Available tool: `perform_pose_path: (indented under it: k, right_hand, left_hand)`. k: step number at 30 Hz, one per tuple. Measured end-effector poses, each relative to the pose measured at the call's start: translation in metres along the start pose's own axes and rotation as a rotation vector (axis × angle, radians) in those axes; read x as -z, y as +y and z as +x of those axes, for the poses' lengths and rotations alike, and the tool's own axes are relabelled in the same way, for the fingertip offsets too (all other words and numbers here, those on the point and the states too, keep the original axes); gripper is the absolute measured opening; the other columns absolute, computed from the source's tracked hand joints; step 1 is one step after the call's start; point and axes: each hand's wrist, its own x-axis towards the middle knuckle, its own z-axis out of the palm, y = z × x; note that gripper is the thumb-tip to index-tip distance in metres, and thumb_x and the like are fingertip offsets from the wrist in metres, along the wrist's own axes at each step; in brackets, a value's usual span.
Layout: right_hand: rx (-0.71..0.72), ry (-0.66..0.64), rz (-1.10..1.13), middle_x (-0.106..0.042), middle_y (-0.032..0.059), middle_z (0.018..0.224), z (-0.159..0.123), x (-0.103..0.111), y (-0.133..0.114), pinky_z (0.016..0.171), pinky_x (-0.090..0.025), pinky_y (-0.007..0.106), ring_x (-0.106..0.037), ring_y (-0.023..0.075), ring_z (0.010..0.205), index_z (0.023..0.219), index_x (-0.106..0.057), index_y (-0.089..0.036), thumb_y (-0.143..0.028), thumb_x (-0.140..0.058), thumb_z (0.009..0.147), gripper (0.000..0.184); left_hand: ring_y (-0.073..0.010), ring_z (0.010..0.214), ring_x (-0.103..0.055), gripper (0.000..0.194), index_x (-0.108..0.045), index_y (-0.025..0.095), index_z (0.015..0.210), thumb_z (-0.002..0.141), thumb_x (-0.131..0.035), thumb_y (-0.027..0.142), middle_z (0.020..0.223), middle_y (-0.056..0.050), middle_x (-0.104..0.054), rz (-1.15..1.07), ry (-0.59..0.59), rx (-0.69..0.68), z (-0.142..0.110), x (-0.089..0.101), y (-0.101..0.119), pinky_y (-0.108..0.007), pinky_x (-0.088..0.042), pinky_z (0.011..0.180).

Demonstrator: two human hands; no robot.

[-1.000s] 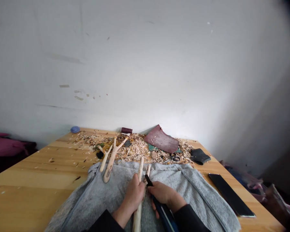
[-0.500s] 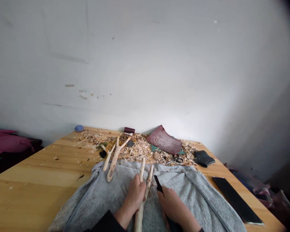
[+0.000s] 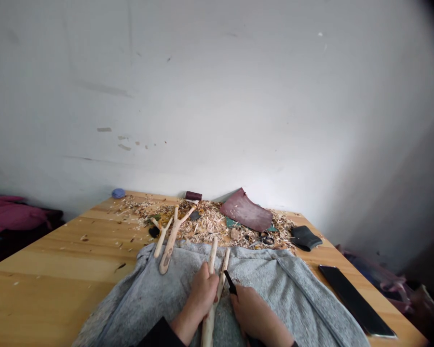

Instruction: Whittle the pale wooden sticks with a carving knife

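A peeled, forked wooden stick [image 3: 209,324] stands in front of me with its two prongs pointing away. My left hand [image 3: 203,288] is wrapped round its left prong near the fork. In my right hand [image 3: 255,311] is a black-handled knife [image 3: 230,281], its dark blade tip at the right prong [image 3: 223,270]. Whether the edge bites into the wood I cannot tell. Beneath both hands spreads a grey cloth [image 3: 271,274]. Two finished-looking wooden forks, a larger one [image 3: 170,243] and a smaller one [image 3: 161,239], lie to the left on the cloth's far edge.
Wood shavings [image 3: 206,219] cover the far part of the wooden table [image 3: 58,270]. Among them lie a maroon leather piece [image 3: 246,212], a dark thread spool [image 3: 193,195] and a black folded piece [image 3: 305,238]. A phone [image 3: 356,300] rests at right; a blue ball [image 3: 118,193] sits at the far left corner.
My right hand has shifted slightly left, bringing the knife tip from beside the right prong up to it. My left hand keeps its hold on the stick.
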Motion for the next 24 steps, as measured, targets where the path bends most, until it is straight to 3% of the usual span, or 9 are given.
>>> perform_pose_path:
  k: [3,8,17,21,24]
  right_hand:
    - [0.027,-0.013,-0.022,-0.071,0.0172,0.110,0.001,0.004,-0.003,0.084,-0.045,0.032,-0.067,0.0253,0.105,0.108,-0.067,-0.014,-0.022,-0.036,0.093,0.035]
    - [0.193,-0.128,0.080,-0.072,0.0149,0.112,0.005,0.021,-0.009,0.088,-0.044,0.029,-0.065,0.0235,0.109,0.105,-0.072,-0.016,-0.019,-0.038,0.090,0.037]
    - [0.191,-0.197,0.170,-0.074,0.0150,0.106,0.017,0.027,-0.007,0.085,-0.046,0.029,-0.067,0.0247,0.101,0.093,-0.072,-0.015,-0.023,-0.041,0.088,0.032]
    - [0.143,-0.248,0.246,-0.072,0.0090,0.074,0.017,0.021,-0.004,0.068,-0.050,0.027,-0.069,0.0206,0.071,0.086,-0.067,-0.016,-0.025,-0.035,0.089,0.033]
    - [0.039,-0.384,0.500,-0.058,-0.0012,0.049,0.019,0.012,-0.003,0.052,-0.048,0.024,-0.056,0.0148,0.040,0.092,-0.060,-0.018,-0.027,-0.029,0.091,0.033]
  left_hand:
    - [-0.0090,0.041,-0.045,0.017,-0.041,0.024,0.073,0.080,-0.046,0.009,0.054,0.008,-0.045,0.013,0.060,-0.008,0.000,-0.001,0.001,-0.022,-0.032,0.045]
    - [-0.0092,0.037,-0.045,0.019,-0.039,0.024,0.072,0.081,-0.047,0.009,0.051,0.009,-0.044,-0.003,0.050,0.009,0.004,-0.003,0.001,-0.021,-0.031,0.041]
    - [-0.0093,0.034,-0.042,0.020,-0.038,0.025,0.073,0.083,-0.048,0.010,0.050,0.010,-0.044,0.012,0.052,0.037,0.003,-0.005,0.007,-0.023,-0.027,0.039]
    - [-0.0092,0.035,-0.042,0.020,-0.037,0.025,0.074,0.083,-0.048,0.012,0.053,0.010,-0.045,0.024,0.055,0.014,-0.001,-0.005,0.008,-0.023,-0.029,0.042]
    - [-0.0089,0.039,-0.045,0.021,-0.037,0.025,0.074,0.083,-0.048,0.010,0.053,0.009,-0.045,0.040,0.051,-0.020,-0.002,-0.004,0.006,-0.023,-0.032,0.046]
